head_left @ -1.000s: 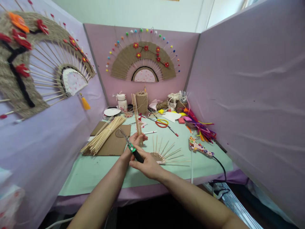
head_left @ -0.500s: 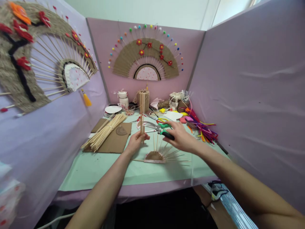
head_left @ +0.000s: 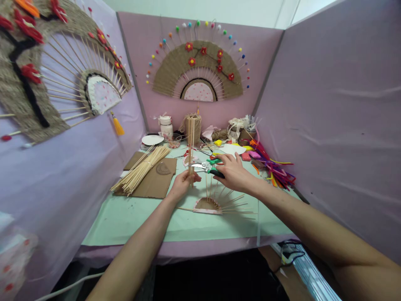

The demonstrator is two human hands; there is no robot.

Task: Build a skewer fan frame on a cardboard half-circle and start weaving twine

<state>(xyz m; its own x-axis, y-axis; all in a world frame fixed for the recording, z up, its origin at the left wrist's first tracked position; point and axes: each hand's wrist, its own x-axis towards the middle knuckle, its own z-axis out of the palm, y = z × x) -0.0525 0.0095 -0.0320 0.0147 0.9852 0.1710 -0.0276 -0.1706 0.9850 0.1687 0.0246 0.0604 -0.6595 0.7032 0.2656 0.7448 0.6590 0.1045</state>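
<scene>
Several thin wooden sticks [head_left: 191, 142] stand upright in my left hand [head_left: 182, 184], gripped near their lower ends. My right hand [head_left: 233, 172] holds shears [head_left: 213, 167] with green and black handles. Their blades reach left to the sticks, just above my left hand; whether they touch the wood I cannot make out. Below both hands lies a small cardboard half-circle [head_left: 206, 204] with a pale patterned edge and thin sticks fanning out from it.
A tied stick bundle [head_left: 140, 169] and a clear protractor [head_left: 163, 168] lie on cardboard [head_left: 156, 184] at left. Pipe cleaners [head_left: 274, 167] are heaped at right. Jars and twine stand at the back. Finished fans [head_left: 200, 62] hang on the partitions.
The shears' blades have closed together around the height of the held sticks. The whole view has shifted slightly, so everything on the table appears a little further right.
</scene>
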